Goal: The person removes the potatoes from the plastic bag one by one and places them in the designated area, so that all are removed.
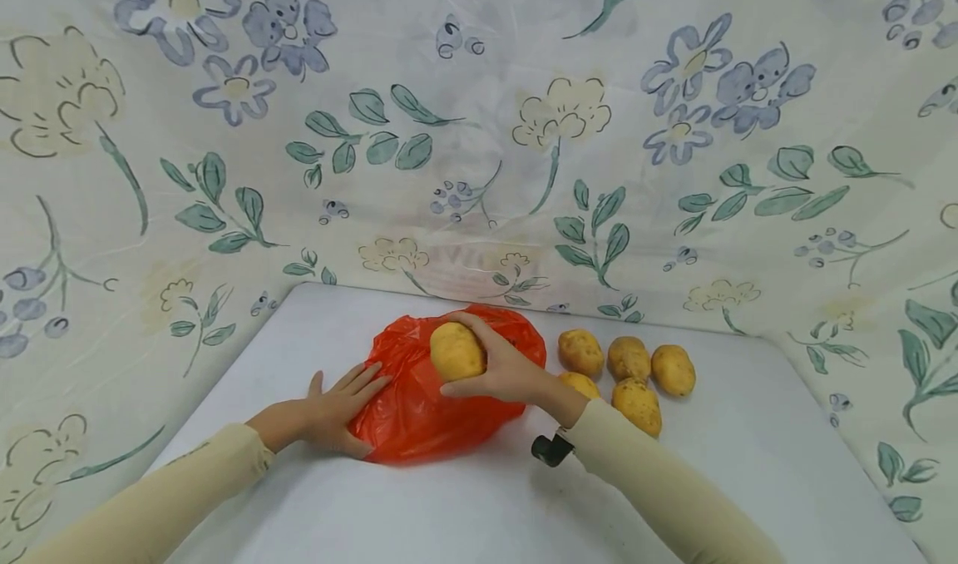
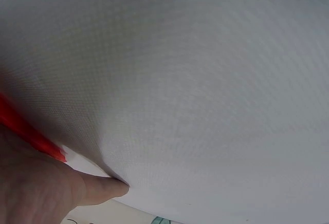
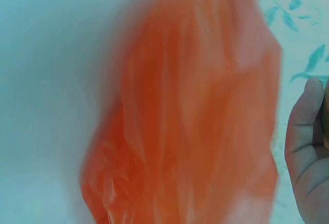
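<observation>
A red plastic bag (image 1: 441, 423) lies crumpled on the white table, and it fills much of the right wrist view as a blurred red sheet (image 3: 195, 106). My right hand (image 1: 503, 366) grips a potato (image 1: 456, 353) over the bag, thumb below and fingers behind it. At the bag's left side my left hand (image 1: 340, 410) rests with fingers spread, its fingertips on the plastic. In the left wrist view, the left hand (image 2: 46, 190) shows at the lower left beside a strip of the red bag (image 2: 31, 134).
Several potatoes (image 1: 629, 359) sit in a cluster on the table, right of the bag. The white table (image 1: 419, 514) reaches back to a hanging floral cloth (image 1: 479, 173), which also rises on both sides. A small black device (image 1: 552, 449) is at the right wrist.
</observation>
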Demonstrator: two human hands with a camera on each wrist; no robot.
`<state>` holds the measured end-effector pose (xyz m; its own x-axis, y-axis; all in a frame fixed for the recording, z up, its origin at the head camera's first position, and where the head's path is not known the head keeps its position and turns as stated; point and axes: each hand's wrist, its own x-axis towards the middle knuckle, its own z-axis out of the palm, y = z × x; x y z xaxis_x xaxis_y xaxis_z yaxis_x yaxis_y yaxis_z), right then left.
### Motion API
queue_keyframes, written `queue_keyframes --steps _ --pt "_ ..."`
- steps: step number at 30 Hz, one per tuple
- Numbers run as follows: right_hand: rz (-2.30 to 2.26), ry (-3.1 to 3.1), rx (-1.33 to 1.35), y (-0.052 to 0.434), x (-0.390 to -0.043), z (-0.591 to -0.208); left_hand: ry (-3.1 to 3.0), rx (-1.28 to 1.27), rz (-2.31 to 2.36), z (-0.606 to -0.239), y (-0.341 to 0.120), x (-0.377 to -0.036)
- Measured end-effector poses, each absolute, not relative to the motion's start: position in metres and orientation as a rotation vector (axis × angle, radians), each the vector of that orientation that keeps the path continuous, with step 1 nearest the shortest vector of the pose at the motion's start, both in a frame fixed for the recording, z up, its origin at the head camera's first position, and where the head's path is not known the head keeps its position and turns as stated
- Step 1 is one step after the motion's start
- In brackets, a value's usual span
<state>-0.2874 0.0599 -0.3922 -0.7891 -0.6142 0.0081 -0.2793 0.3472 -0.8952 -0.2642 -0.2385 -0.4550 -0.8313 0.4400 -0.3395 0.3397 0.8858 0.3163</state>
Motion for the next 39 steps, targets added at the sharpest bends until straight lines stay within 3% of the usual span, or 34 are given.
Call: queue_keyframes --steps 24,39 --pt "-1.444 2.493 -0.631 0.201 -0.266 -0.366 2.67 0.558 0.294 -0.459 -0.24 -0.264" --pt "-1.377 2.631 -0.474 0.282 -0.24 -0.385 2.662 0.558 0.284 -0.459 -0.238 -0.263"
